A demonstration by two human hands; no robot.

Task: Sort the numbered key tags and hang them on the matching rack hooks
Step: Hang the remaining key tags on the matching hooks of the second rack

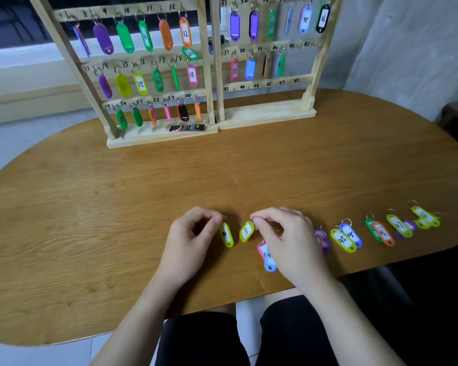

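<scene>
Two wooden racks stand at the table's far side. The left rack (206, 75) has coloured tags on hooks 7 to 24. The right rack (312, 83) carries tags on 31 to 40, while hooks 41 to 48 are bare. My left hand (191, 239) pinches the ring of a yellow-green tag (227, 235) just above the table. My right hand (286, 233) pinches the ring of a second yellow-green tag (246, 231) beside it. A pink tag and a blue tag (269, 262) lie under my right hand.
Several loose tags lie in a row along the table's near right edge: purple (323, 240), yellow-green 45 (343, 240), green and orange (380, 231), yellow-green (426, 217). A small black packet (187, 127) rests on the left rack's base. The wooden table (117, 207) is oval.
</scene>
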